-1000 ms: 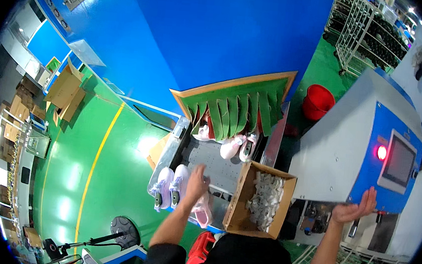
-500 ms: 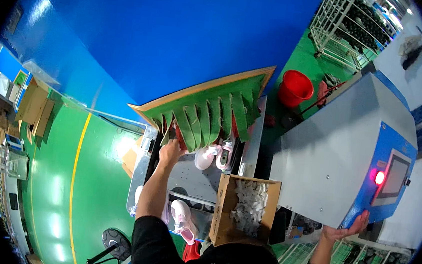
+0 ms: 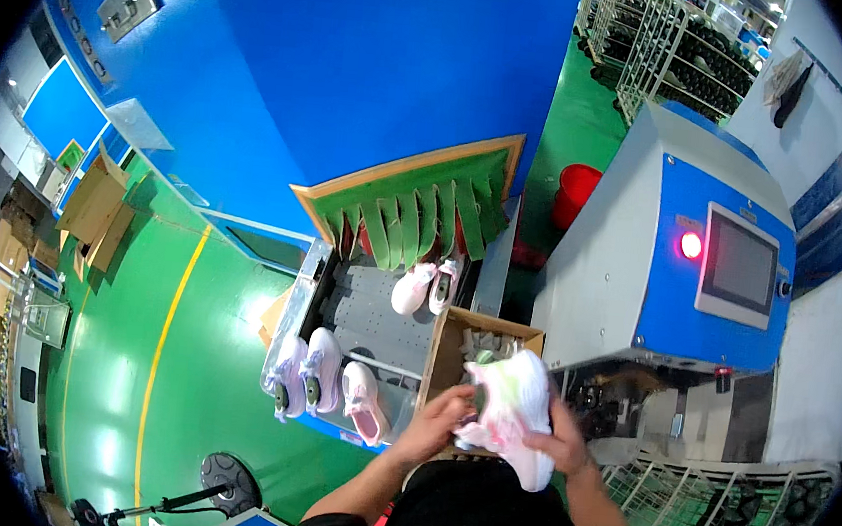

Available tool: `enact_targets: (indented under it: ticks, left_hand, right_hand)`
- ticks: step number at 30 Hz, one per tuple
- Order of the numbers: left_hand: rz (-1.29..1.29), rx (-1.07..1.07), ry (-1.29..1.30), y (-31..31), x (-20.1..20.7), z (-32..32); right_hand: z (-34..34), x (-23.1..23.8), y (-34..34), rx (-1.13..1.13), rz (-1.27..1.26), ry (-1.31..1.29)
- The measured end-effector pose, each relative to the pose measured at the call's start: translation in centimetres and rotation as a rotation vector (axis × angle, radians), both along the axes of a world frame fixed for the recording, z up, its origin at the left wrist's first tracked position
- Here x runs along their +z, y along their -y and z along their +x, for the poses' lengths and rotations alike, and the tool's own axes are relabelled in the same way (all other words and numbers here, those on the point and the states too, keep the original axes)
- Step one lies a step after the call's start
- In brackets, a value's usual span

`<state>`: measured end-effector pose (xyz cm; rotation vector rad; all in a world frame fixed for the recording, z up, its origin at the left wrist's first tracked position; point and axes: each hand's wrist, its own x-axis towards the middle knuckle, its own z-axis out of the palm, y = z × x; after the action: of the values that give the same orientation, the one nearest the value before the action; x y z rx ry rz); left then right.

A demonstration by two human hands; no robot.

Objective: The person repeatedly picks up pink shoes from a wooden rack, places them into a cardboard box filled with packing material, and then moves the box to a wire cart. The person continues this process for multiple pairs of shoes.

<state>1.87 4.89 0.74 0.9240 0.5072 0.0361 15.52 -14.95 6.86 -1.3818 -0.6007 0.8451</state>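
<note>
A white and pink sneaker [image 3: 517, 397] with a pale green patch is held up over the near end of a cardboard box [image 3: 446, 365]. My right hand [image 3: 563, 441] grips it from the right, along its white sole. On its other side my left hand [image 3: 439, 420] has its fingers curled closed against the upper; what they pinch is hidden. To the left, a single pink-white sneaker [image 3: 361, 398] lies on the machine's near ledge, beside a pair of pale sneakers [image 3: 322, 367]. Light pieces [image 3: 490, 345] fill the box, partly covered by the sneaker.
Two more sneakers [image 3: 413, 290] sit on the perforated conveyor bed [image 3: 362, 303], before the green strip curtain [image 3: 414, 222] of a blue machine. A grey-blue control unit [image 3: 677, 255] with a lit red button stands at right. Wire racks [image 3: 680, 506] and a red bucket [image 3: 574, 191] are nearby.
My left hand has come back from the curtain and my right from the control unit; both are now at a raised sneaker. Two pale sneakers show at the ledge's left, and the view has shifted.
</note>
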Motion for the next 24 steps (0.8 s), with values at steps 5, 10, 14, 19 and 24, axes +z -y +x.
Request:
enact_targets:
  ticks: [5,10,14,19,24]
  left_hand:
    - [-0.083,-0.257,-0.033,5.3,-0.4,1.6]
    - [-0.168,-0.170,-0.157,13.6,-2.5,2.4]
    - [0.022,-0.043,-0.117,19.5,-2.9,4.5]
    - [0.257,-0.443,0.228,23.8,-3.0,3.3]
    - [0.408,-0.759,0.077,23.6,-6.0,4.9]
  right_hand:
    - [-0.5,-1.9,7.4,0.027,0.016,-0.200]
    - [-3.2,-5.5,15.9,-0.221,0.041,-0.459]
    - [-5.1,-8.4,20.6,-0.635,0.266,-0.767]
    - [-3.2,-6.3,24.4,-0.824,0.342,-0.573]
    - [1.1,-6.2,24.8,-0.888,-0.239,0.037]
